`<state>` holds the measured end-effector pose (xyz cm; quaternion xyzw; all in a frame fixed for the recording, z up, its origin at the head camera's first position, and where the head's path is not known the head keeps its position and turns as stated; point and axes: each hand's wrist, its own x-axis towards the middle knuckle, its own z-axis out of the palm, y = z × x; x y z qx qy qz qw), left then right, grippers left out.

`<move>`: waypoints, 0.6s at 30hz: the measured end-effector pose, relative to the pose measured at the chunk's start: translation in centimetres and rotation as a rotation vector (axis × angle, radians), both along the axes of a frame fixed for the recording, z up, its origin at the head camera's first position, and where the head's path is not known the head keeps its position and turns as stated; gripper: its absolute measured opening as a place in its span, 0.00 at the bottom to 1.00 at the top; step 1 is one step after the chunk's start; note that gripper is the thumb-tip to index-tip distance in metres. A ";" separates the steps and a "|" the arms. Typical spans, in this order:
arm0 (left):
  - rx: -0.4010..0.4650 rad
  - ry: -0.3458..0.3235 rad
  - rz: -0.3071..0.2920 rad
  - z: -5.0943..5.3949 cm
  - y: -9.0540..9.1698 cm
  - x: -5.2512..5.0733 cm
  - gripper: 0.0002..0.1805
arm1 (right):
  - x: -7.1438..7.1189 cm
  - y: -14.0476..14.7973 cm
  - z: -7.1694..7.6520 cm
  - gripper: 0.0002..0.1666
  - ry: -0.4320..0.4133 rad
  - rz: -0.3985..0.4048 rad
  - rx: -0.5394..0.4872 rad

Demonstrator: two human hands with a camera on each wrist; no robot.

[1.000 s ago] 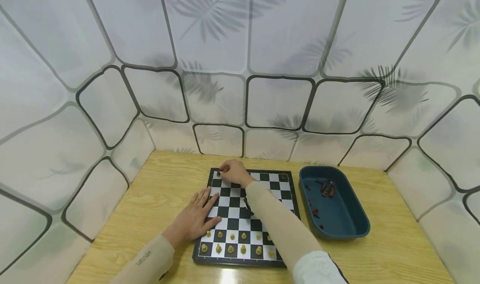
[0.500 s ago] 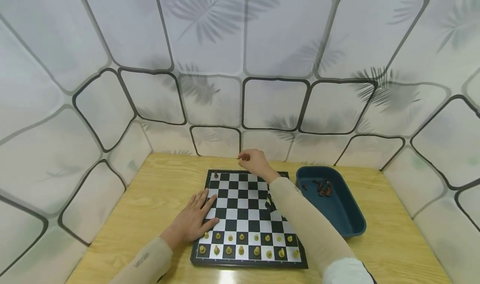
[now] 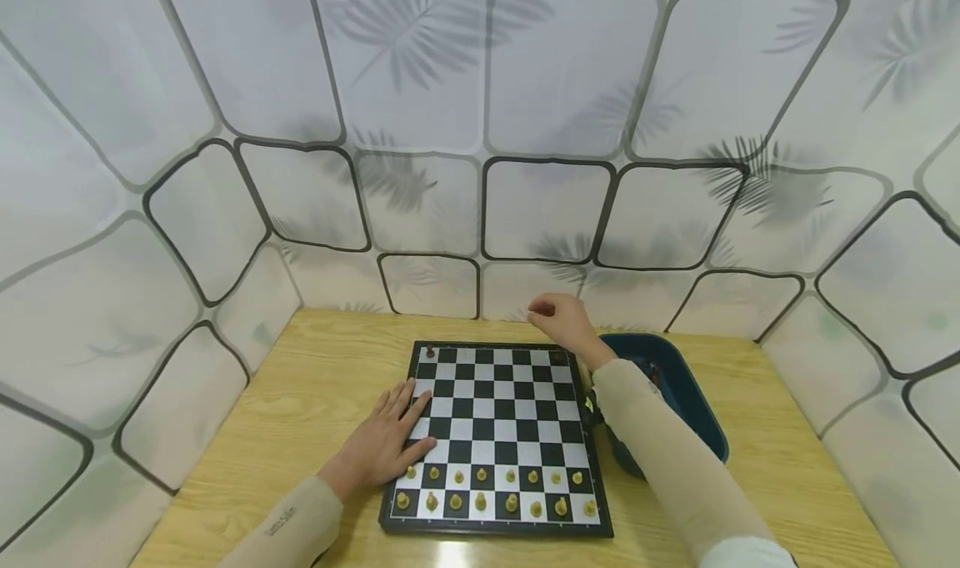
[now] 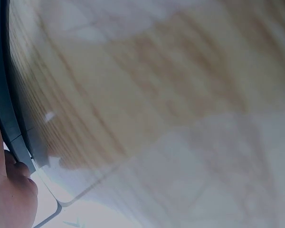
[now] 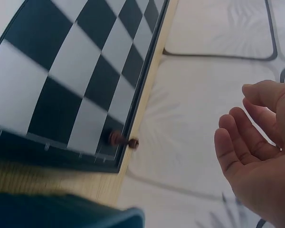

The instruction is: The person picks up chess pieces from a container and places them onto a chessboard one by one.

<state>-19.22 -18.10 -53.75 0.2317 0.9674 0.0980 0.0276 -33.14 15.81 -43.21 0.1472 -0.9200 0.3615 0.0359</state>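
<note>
A black-and-white chessboard lies on the table. My left hand rests flat across its left edge, fingers straight. Two rows of yellowish chess pieces stand along the near side. One dark brown chess piece stands in the far left corner square, and another brown piece stands at the far right corner. My right hand hangs in the air over that far right corner. In the right wrist view its fingers are loosely curled, with nothing seen between them. The left wrist view is blurred.
A dark blue bin stands right of the board, partly hidden by my right forearm. Some brown pieces show inside it. Wood-grain table surrounds the board, and a patterned curtain rises behind the far edge.
My right hand has left the brown piece at the far left corner and moved right, toward the bin side. That piece now stands alone. The left hand keeps its place.
</note>
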 end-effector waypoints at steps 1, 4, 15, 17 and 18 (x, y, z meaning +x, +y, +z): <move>0.001 0.000 0.001 0.0 0.0 0.0 0.46 | 0.1 0.4 0.0 0.16 -0.002 -0.003 -0.007; -0.002 0.004 0.004 -0.1 0.0 0.0 0.46 | 0.3 1.6 0.1 0.16 0.008 -0.005 -0.014; 0.012 0.014 0.001 -0.3 -0.1 -0.1 0.46 | 0.7 5.4 -0.2 0.15 0.040 -0.057 -0.012; 0.007 0.012 -0.001 -0.2 -0.1 -0.1 0.46 | 0.8 6.1 -0.4 0.14 0.044 -0.065 -0.008; 0.005 0.010 0.000 -0.2 -0.1 -0.1 0.46 | 0.9 6.4 -0.5 0.14 0.041 -0.069 -0.007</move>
